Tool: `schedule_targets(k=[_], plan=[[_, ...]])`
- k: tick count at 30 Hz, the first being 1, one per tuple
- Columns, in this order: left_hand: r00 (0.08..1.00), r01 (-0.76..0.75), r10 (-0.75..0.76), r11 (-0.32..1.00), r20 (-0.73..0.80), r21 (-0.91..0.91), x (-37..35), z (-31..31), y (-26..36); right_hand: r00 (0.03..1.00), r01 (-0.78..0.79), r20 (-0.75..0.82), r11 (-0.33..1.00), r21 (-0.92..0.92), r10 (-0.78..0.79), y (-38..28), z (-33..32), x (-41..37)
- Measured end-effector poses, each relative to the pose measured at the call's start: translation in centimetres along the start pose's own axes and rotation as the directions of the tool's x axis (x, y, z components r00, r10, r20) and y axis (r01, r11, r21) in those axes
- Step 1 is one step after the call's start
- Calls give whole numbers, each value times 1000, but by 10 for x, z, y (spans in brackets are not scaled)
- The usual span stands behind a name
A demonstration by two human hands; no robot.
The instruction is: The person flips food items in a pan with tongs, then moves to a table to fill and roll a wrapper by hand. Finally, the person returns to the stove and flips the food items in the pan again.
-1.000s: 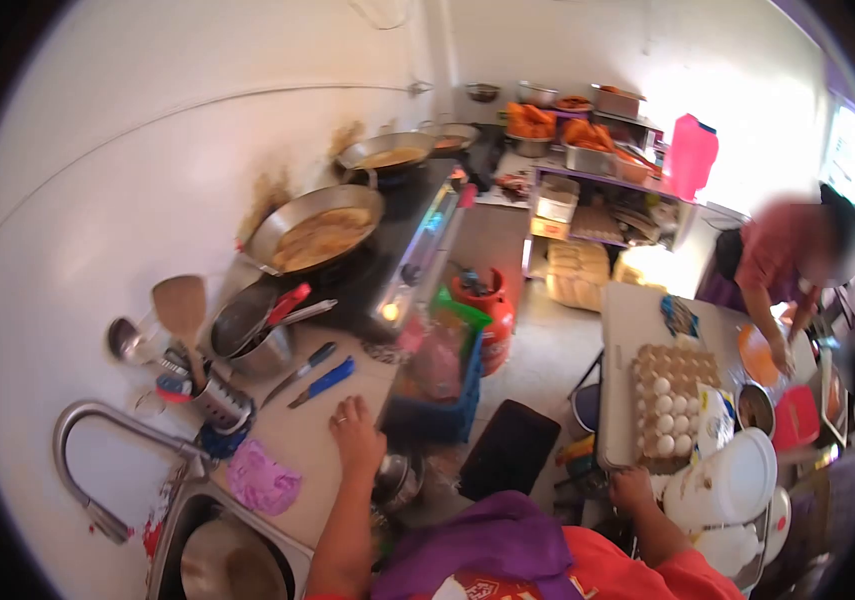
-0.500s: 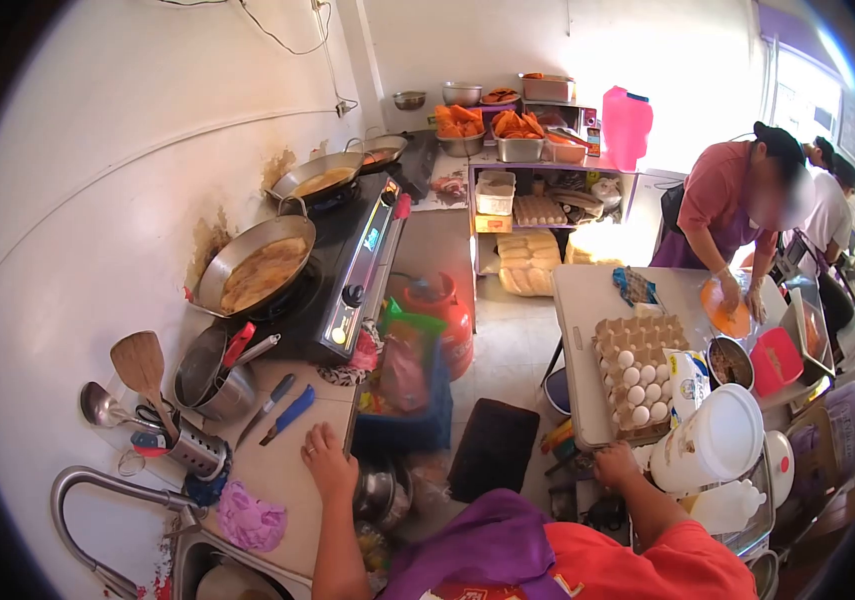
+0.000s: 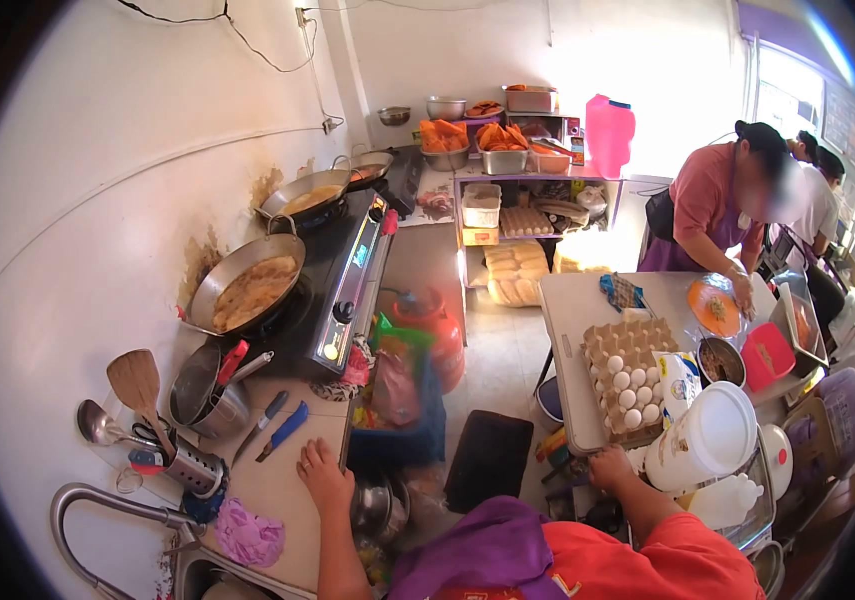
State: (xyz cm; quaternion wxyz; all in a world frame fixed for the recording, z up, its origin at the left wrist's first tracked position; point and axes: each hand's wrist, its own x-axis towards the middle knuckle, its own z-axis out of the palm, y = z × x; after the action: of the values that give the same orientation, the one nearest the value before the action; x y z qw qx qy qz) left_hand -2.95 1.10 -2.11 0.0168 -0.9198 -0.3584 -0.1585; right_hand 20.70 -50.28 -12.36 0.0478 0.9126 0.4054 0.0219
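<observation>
My left hand (image 3: 325, 478) lies flat on the tiled counter (image 3: 292, 490), fingers stretched out, holding nothing. Just beyond it are a blue-handled knife (image 3: 285, 430) and a grey knife (image 3: 258, 428); a crumpled pink plastic bag (image 3: 249, 532) lies nearer the sink. At the near corner of the white table (image 3: 569, 370), my right hand (image 3: 609, 468) is closed over the edge with fingers curled. An egg tray (image 3: 602, 345), partly filled with white eggs, sits beyond that hand. Beside the tray stand a white-and-blue packet (image 3: 679, 378) and a white bucket (image 3: 702, 440).
Pans (image 3: 247, 285) of browned food in oil sit on the gas stove (image 3: 342, 290). A steel pot (image 3: 209, 390), utensil holder (image 3: 195, 468) and faucet (image 3: 112, 500) line the left. Across the table a co-worker (image 3: 712, 200) bends over an orange sheet (image 3: 715, 308). A black mat (image 3: 490, 460) lies on the floor.
My view has shifted slightly, while both my hands stay resting in place. The co-worker's hands have moved to the right side of the orange sheet, showing a pale filling on it.
</observation>
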Motion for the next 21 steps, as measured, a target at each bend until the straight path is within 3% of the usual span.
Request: schedule_targets(k=[21], plan=[[1000,5,-5,1000,-19,8,0,0,2,992,-17,122,1000,3,16,-2,-13,4]])
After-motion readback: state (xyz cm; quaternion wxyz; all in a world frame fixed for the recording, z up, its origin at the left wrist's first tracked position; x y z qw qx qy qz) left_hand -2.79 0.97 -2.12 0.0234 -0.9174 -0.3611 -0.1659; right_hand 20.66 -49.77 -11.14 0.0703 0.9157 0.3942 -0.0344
